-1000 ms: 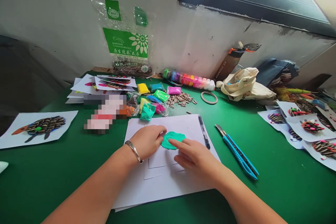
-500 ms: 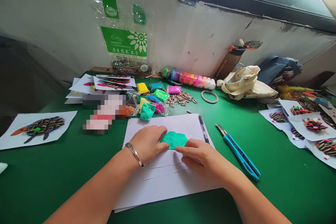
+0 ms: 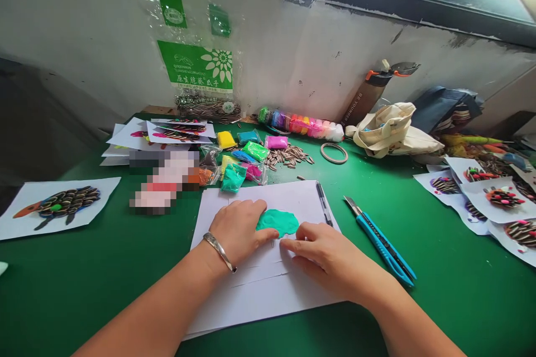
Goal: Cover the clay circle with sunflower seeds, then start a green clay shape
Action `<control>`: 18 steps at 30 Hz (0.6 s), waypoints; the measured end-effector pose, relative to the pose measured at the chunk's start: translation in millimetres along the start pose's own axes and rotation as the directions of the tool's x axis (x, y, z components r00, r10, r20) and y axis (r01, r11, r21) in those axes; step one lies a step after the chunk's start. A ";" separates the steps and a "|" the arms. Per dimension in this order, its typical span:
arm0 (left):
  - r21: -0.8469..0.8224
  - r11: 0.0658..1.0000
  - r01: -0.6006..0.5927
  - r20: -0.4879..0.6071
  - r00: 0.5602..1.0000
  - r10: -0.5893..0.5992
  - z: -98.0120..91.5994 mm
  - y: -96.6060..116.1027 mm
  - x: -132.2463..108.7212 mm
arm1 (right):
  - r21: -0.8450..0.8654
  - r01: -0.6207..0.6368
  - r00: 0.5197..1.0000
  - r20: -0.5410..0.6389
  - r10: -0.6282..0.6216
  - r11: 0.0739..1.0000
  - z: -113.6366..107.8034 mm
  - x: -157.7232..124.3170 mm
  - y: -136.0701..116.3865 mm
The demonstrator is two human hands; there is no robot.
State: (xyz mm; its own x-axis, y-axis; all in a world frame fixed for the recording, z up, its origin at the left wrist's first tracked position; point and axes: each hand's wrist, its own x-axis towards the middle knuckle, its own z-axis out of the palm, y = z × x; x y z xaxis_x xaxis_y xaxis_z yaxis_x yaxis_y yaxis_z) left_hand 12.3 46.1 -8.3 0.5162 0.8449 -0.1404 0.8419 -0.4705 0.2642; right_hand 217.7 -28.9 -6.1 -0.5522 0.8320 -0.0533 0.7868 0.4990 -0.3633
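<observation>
A flat, uneven patch of teal clay lies on the upper middle of a white paper sheet with thin pencil lines. My left hand rests at its left side, fingers apart, the thumb on the clay's lower left edge. At the lower right edge is my right hand, its fingers bent and the index fingertip on the paper just below the clay. Neither hand grips anything. On the paper's right edge lies a black pen.
Right of the paper is a blue cutter with its blade out. Clay packets, sunflower seeds and a tape ring lie behind. Seed pictures are at both sides. A bottle and cloth bag stand back right.
My left thumb has shifted slightly right over the clay's lower edge. My right fingertips have come off the clay's edge and moved slightly down. The view has shifted a little.
</observation>
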 end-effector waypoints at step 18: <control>0.019 1.000 0.002 0.009 1.000 -0.003 -1.8 2.4 -2.2 | 0.156 -0.039 0.999 0.011 0.038 0.987 -3.1 0.3 8.1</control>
State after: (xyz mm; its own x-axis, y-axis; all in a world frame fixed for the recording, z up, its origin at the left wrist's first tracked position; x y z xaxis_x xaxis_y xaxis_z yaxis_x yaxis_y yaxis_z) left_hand 12.8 43.5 -5.7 0.5154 0.8439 -0.1493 0.8460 -0.4732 0.2456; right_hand 224.8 -23.8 -6.2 -0.5253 0.8474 -0.0773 0.7550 0.4223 -0.5017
